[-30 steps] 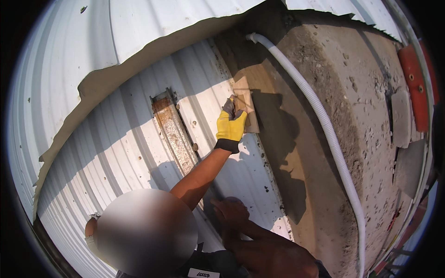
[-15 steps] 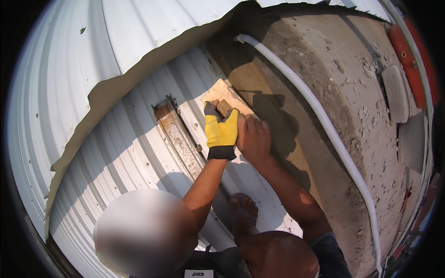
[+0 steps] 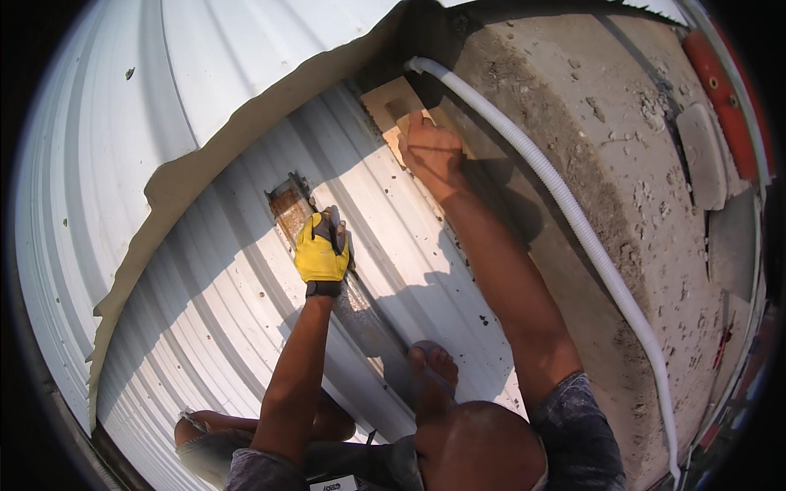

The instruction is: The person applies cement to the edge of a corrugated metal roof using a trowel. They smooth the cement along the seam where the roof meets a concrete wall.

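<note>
A pale wooden float (image 3: pixel 378 106), a flat board with a small block on top, lies at the seam between the white corrugated sheet and the mortar strip. My bare right hand (image 3: pixel 431 153) is closed on its block. Shadow and fingers hide part of the block. Left of it, my left hand (image 3: pixel 322 250), in a yellow and black glove with bare fingertips, rests on a rusty metal channel (image 3: pixel 291 209), fingers curled round its edge. The channel lies lengthwise on the sheet.
White corrugated sheets (image 3: pixel 393 245) lie under my foot (image 3: pixel 434 364) and rise at the left with a jagged edge. At the right, a white ribbed hose (image 3: pixel 557 180) curves along rough concrete (image 3: pixel 606 147). An orange-red piece (image 3: pixel 720 98) and a grey slab (image 3: pixel 700 155) sit beyond.
My left hand has let go of the float and moved down-left onto the metal channel. My right hand has taken the float's block and shifted it farther up along the seam.
</note>
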The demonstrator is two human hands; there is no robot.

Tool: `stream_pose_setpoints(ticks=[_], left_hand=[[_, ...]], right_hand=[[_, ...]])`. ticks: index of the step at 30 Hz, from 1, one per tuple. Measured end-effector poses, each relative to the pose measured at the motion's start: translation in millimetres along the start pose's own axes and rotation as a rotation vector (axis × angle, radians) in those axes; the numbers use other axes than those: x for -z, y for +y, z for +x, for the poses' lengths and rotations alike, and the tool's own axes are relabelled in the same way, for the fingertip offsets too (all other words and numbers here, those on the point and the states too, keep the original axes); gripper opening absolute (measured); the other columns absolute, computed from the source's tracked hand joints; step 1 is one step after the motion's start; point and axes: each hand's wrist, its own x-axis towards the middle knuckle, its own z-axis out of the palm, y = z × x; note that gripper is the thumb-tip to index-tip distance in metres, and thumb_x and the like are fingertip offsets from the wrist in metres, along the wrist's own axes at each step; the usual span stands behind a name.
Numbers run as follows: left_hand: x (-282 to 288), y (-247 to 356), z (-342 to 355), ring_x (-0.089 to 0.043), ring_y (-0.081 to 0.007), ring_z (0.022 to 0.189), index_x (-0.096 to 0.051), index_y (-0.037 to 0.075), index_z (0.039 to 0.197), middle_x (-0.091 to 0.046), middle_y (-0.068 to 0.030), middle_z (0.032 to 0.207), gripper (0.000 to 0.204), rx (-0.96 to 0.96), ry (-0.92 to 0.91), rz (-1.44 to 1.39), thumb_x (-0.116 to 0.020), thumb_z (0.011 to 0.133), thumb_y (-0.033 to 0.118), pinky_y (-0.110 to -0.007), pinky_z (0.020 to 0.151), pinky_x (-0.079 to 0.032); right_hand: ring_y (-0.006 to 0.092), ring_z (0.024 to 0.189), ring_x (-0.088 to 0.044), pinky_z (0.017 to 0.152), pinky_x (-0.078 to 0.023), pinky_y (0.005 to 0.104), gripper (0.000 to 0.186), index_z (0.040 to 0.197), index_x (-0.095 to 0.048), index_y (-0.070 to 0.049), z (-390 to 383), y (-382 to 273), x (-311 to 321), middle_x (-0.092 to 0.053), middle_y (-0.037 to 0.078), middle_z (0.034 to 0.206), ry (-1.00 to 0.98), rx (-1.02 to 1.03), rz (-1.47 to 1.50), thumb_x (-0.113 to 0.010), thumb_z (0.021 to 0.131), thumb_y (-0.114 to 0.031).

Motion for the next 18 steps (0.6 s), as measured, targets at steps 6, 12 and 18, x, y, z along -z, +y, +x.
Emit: stream_pose_setpoints(ticks=[6, 12, 18], left_hand=[[2.6, -3.3, 1.4, -0.065, -0.0378, 0.109, -0.063, 0.011, 0.123, -0.067, -0.0127, 0.123, 0.037, 0.021, -0.06, 0.122, -0.069, 0.092, 0.03, -0.046, 0.09, -0.055], [-2.0, 0.8, 3.8, -0.065, -0.038, 0.11, -0.063, 0.011, 0.124, -0.067, -0.013, 0.123, 0.04, 0.024, -0.075, 0.108, -0.07, 0.091, 0.031, -0.047, 0.091, -0.055], [3.2, -3.8, 4.7, -0.064, -0.0389, 0.11, -0.062, 0.011, 0.126, -0.066, -0.0148, 0.124, 0.042, 0.028, -0.089, 0.119, -0.071, 0.09, 0.031, -0.047, 0.091, -0.055]], right_hand=[[0.0312, 0.08, -0.075, 0.072, -0.056, 0.046, 0.035, 0.106, -0.055, -0.009, -32.8, 10.3, 25.2, -0.075, 0.013, 0.091, -0.208, -0.162, -0.138, -0.066, 0.095, -0.04], [0.0375, 0.084, -0.073, 0.074, -0.056, 0.0511, 0.041, 0.115, -0.058, -0.008, -8.1, 14.3, 30.5, -0.074, 0.018, 0.089, -0.08, -0.084, -0.008, -0.071, 0.091, -0.038], [0.0386, 0.087, -0.074, 0.077, -0.057, 0.0504, 0.04, 0.115, -0.057, -0.002, -46.6, 29.8, 45.1, -0.074, 0.018, 0.094, -0.267, -0.113, -0.06, -0.068, 0.094, -0.035]])
